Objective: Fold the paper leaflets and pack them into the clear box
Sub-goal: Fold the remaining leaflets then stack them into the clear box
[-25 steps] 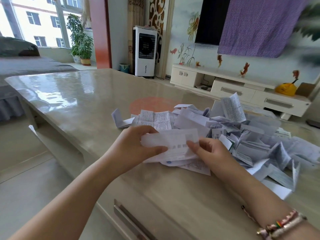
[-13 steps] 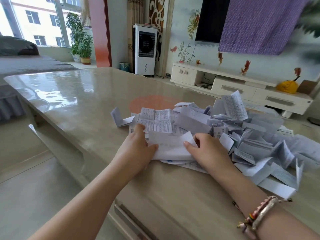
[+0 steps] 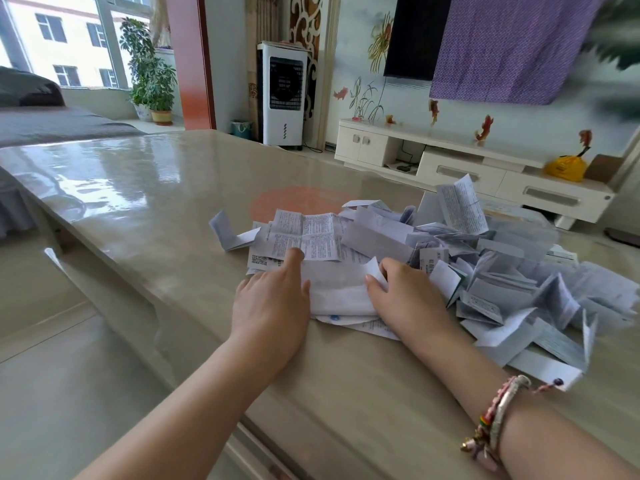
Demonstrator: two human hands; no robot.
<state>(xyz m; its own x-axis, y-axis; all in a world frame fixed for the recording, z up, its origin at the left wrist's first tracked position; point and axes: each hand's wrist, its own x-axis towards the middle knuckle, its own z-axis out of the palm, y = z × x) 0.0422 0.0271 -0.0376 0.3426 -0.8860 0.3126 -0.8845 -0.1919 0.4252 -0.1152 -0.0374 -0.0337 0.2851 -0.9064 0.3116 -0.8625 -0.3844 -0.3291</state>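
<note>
I have my left hand (image 3: 273,303) flat on the white leaflet (image 3: 341,289), fingers straight and pressing, while my right hand (image 3: 403,292) pinches its raised corner. I should run the crease firmly before letting go, I judge. The leaflet lies on the tabletop (image 3: 156,202) at the pile's (image 3: 485,271) near edge, thin, creased, blank side up.

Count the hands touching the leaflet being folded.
2. Left hand rests flat on the left edge of the leaflet; right hand pinches its raised right corner. None hidden.
</note>
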